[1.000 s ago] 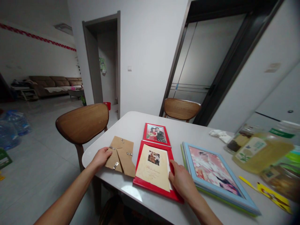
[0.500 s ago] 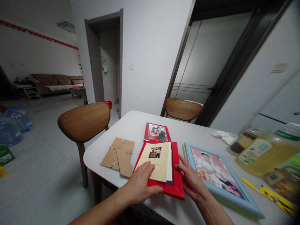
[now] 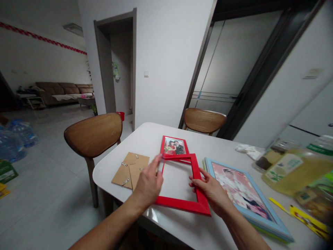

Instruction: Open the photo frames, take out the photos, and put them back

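A red picture frame (image 3: 201, 187) is held tilted above the near part of the table, and the white tabletop shows through its opening. My right hand (image 3: 212, 191) grips its right side, thumb on the front. My left hand (image 3: 149, 182) is closed at the left side, covering most of that edge. A shiny, clear-looking patch (image 3: 153, 214) shows below the frame's lower left corner; I cannot tell what it is. Just beyond lies a smaller red-framed photo (image 3: 174, 147) of two people. A brown backing board (image 3: 130, 168) with metal clips lies left of my left hand.
To the right lies a blue-framed picture (image 3: 241, 194) on a green-edged thing. Beyond it are a large bottle of yellow liquid (image 3: 293, 166), jars (image 3: 273, 154), white tissue (image 3: 247, 150) and a yellow item (image 3: 307, 220). Wooden chairs (image 3: 95, 133) stand at the table (image 3: 145, 135).
The cream card with a small photo has gone from the red frame and is out of sight. My left hand has moved up and left to the frame's left side.
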Available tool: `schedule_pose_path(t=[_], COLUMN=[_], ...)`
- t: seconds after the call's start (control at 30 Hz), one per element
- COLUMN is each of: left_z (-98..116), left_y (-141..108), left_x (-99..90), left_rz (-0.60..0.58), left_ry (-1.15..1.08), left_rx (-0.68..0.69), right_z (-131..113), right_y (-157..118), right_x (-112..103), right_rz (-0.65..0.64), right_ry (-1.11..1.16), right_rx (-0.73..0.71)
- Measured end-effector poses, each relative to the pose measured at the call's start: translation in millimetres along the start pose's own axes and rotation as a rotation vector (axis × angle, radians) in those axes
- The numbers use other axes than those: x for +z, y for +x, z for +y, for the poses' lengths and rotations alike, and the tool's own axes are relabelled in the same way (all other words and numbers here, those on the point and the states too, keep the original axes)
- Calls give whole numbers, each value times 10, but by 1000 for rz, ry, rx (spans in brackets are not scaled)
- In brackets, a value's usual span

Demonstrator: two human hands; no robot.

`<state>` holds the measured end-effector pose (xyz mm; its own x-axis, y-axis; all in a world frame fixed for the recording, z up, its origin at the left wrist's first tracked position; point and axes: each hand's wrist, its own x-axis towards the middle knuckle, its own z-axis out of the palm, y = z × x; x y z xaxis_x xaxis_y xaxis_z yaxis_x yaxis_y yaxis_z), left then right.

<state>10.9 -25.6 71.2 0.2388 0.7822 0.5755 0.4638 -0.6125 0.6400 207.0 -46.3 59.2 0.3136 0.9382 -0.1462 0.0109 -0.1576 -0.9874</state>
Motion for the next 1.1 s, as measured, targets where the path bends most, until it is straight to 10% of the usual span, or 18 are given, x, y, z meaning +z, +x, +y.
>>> schedule_pose_path(t=[0.2,0.37,0.73,1.1], left_z=[-708,-944,-940,-950], left_y=[-162,-396,-215,-83], left_x=[-201,-180,-272,-269], left_rz=[198,133,49,-8], left_ry=[-327,-443,-330,-408], left_rx=[-543,-628,-668,-798], right_z=[270,441,508,331], right_y=[109,102,51,-123], right_x=[-65,-12,49,679], right_rz=[114,94,117,-206], right_ry=[-868,-1211,-1236,-830], right_rx=[-263,-353,-492,-471])
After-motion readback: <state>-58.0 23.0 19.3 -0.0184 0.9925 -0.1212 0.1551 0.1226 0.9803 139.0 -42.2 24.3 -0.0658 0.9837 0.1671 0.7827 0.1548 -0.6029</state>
